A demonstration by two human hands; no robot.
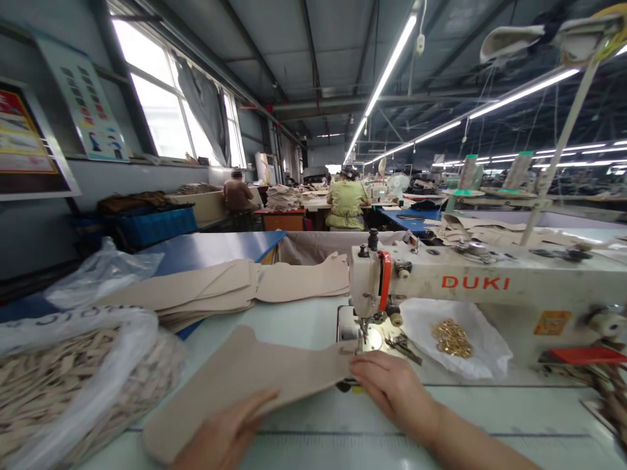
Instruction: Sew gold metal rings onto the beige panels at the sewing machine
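A beige cut fabric piece [255, 378] lies flat on the pale sewing table [490, 418], its right end under the needle of the white DUKI sewing machine [470, 284]. My left hand [225, 431] rests flat on the piece's near edge, fingers stretched out. My right hand [392, 388] presses flat on the piece's right end, just in front of the needle plate. Neither hand grips anything.
A stack of beige cut pieces [220, 290] lies behind the piece. A clear bag of small beige strips [73, 372] sits at the left. White paper holding gold metal parts [453, 339] lies under the machine arm. Other workers [347, 203] sit farther back.
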